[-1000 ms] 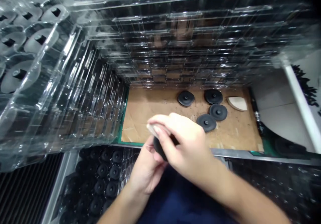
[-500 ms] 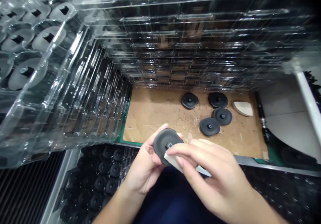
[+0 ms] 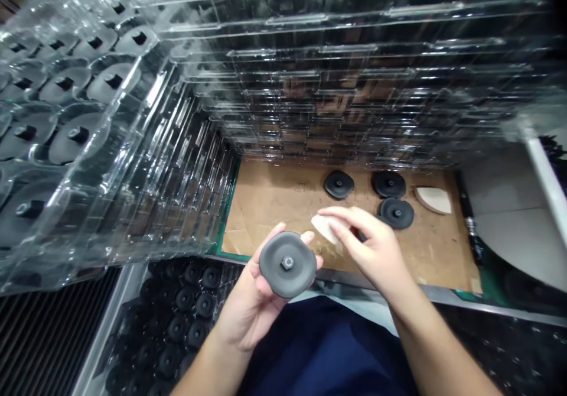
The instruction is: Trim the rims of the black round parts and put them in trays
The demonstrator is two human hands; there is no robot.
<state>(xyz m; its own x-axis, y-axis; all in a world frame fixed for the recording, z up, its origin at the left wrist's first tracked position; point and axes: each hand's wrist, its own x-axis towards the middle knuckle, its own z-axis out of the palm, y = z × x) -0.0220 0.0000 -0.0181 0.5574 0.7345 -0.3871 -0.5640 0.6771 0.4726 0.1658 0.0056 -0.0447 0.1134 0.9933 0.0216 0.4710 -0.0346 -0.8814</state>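
My left hand [image 3: 252,307] grips a round black disc [image 3: 287,264] with a small metal nut at its centre, face up, just in front of the bench edge. My right hand [image 3: 372,248] pinches a small white wedge-shaped pad [image 3: 325,228] and hovers over the brown cardboard sheet [image 3: 270,201], to the right of the held disc. Three more black discs [image 3: 339,184] lie on the cardboard beyond my right hand; a fourth is partly hidden under it.
Tall stacks of clear plastic trays [image 3: 336,88] wall in the back, and more trays holding discs [image 3: 66,118] rise at the left. A second white wedge pad [image 3: 434,200] lies at the cardboard's right. A bin of black discs [image 3: 177,319] sits below left.
My right hand lifted the white pad off the held disc and moved forward and right over the cardboard. My left hand turned the disc flat, so its face with the nut shows.
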